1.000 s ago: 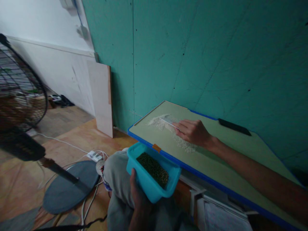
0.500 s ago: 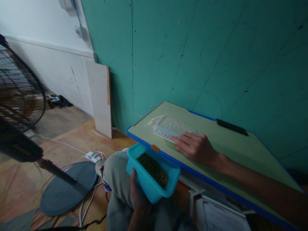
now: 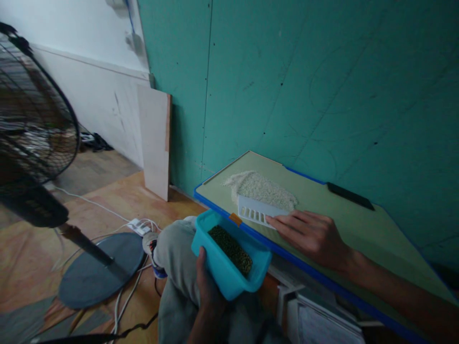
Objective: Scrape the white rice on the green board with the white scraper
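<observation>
My left hand [image 3: 209, 292] grips a turquoise plastic container [image 3: 261, 268] from its near left side, holding it below the table's near edge and over my lap. Small green beans [image 3: 231, 251], like mung beans, fill part of it. On the pale green tabletop [image 3: 362, 239] lies a spread heap of white grains [image 3: 267, 188] that looks like rice. Closed around the right end of a white slotted plastic strip [image 3: 263, 209], my right hand [image 3: 313, 237] keeps it slanted on the table, along the near side of the heap. My right thumb is mostly hidden.
An orange clip-like piece [image 3: 234, 219] sits on the table's blue edge above the container. A black strip [image 3: 350, 196] lies along the far edge by the green wall [image 3: 251, 71]. At left stand a fan [image 3: 39, 129] and its round base [image 3: 103, 270], with cables across the floor.
My right hand has drawn the slotted strip toward the table's near edge, and more of the white grain heap shows behind it. The left hand still holds the container. The view has shifted slightly.
</observation>
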The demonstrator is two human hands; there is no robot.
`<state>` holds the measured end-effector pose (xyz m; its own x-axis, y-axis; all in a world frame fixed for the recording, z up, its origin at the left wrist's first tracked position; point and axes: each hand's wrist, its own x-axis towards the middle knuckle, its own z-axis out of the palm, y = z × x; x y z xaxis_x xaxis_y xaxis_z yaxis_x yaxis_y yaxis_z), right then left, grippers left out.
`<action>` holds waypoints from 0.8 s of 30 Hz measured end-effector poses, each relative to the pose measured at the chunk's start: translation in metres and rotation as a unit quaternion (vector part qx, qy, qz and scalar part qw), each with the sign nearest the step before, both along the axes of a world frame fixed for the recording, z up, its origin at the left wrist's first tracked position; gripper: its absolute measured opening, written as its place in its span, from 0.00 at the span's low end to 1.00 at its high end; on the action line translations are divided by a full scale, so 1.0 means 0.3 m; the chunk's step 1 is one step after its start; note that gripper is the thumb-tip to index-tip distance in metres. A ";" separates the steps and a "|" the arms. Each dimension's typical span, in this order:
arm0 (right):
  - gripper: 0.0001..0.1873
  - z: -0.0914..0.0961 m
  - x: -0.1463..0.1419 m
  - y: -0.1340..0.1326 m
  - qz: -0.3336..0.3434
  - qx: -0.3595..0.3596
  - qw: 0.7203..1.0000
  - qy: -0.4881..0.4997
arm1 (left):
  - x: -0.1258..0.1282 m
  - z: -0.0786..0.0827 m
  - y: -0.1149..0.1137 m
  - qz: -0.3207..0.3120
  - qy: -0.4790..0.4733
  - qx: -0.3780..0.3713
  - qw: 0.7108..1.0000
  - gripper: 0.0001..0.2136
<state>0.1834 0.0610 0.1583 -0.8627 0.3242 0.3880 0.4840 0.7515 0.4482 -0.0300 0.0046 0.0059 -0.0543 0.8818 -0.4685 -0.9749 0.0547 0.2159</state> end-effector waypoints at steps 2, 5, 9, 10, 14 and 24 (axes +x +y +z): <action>0.22 0.009 0.009 0.005 0.006 -0.003 1.000 0.025 | 0.000 -0.010 0.000 0.004 0.012 -0.003 1.000 0.28; 0.20 0.045 -0.001 0.027 -0.002 -0.017 0.993 0.117 | 0.000 -0.019 0.000 0.000 0.013 -0.008 1.000 0.27; 0.07 0.118 -0.046 0.102 -0.086 -0.132 0.931 0.330 | -0.001 -0.021 0.000 0.007 0.023 -0.004 1.000 0.28; 0.10 0.130 -0.056 0.132 -0.110 -0.205 0.890 0.392 | -0.001 -0.022 0.000 0.008 0.026 -0.005 1.000 0.29; 0.15 0.104 -0.074 0.261 -0.124 -0.456 0.723 0.503 | -0.001 -0.033 -0.001 0.005 0.029 -0.008 1.000 0.30; 0.13 -0.021 -0.055 0.348 -0.182 -0.570 0.624 0.503 | -0.002 -0.037 0.004 0.005 0.039 0.002 0.999 0.28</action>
